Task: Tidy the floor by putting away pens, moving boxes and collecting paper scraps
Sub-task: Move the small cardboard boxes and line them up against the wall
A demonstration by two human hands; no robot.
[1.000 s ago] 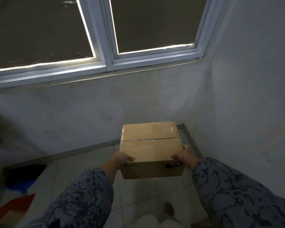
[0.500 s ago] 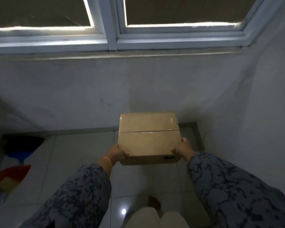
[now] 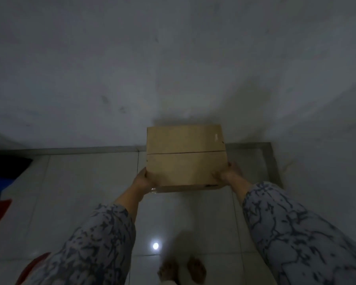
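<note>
A closed brown cardboard box (image 3: 185,155) with a seam across its top is held out in front of me, low near the corner where the white tiled floor meets two walls. My left hand (image 3: 142,179) grips its near left bottom corner. My right hand (image 3: 229,174) grips the near right corner, fingers curled over the edge. Whether the box touches the floor I cannot tell. Both arms wear patterned grey sleeves.
A grey wall (image 3: 173,68) stands straight ahead and another wall (image 3: 327,151) closes the right side. A dark, blue and red mat (image 3: 2,182) lies on the floor at the left. My bare feet (image 3: 181,270) stand on the tiles below.
My view has tipped downward, so the window has left the frame. The box has gone lower and farther toward the wall corner, still held in both hands.
</note>
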